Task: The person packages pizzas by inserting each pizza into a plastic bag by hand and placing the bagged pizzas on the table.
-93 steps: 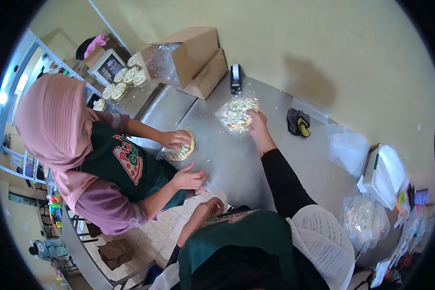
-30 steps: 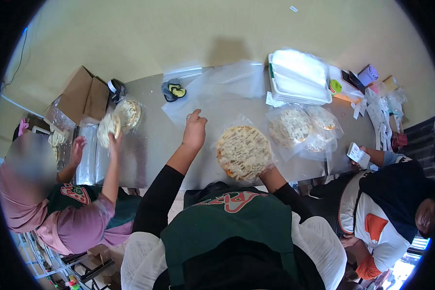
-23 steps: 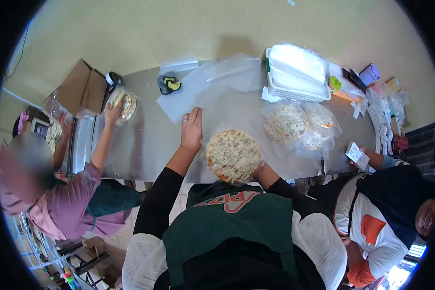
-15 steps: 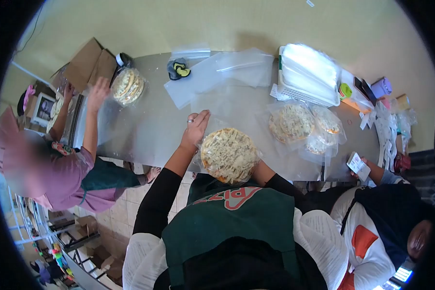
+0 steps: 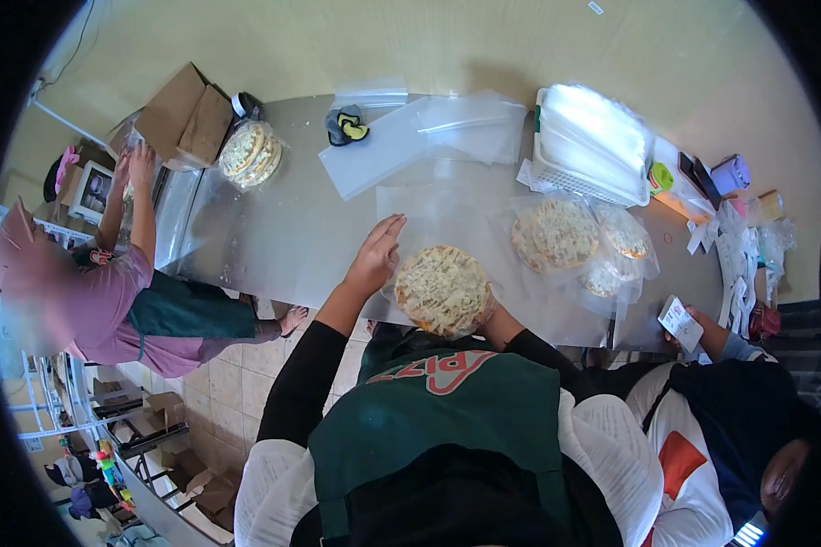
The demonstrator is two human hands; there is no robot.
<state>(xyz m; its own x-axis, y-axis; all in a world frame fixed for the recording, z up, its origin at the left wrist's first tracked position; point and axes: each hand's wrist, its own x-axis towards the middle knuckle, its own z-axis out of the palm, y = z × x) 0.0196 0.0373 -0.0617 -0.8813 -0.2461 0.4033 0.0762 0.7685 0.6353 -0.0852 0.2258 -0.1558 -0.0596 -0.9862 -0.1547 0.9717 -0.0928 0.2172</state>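
Note:
A round pizza point(image 5: 443, 290) topped with pale shredded cheese is in front of me at the table's near edge, with clear plastic showing around its rim. At its lower right, my right hand point(image 5: 499, 325) grips the edge; the fingers are mostly hidden beneath it. My left hand point(image 5: 374, 256) is at the pizza's left side, fingers stretched out, close to the plastic. Beyond the pizza, a clear plastic sheet or bag point(image 5: 409, 200) lies on the metal table point(image 5: 292, 246).
Bagged pizzas point(image 5: 556, 235) lie to the right, and another bagged stack point(image 5: 250, 153) at the far left. A white basket point(image 5: 593, 185) holds plastic bags. Cardboard boxes point(image 5: 184, 117) stand by a co-worker point(image 5: 109, 310) on the left. On the right, another person's hand holds a card-like item point(image 5: 680, 324).
My left hand's fingers have shifted slightly along the pizza's side. The left co-worker's hands have come together farther left, near the box. The whole view has shifted a little.

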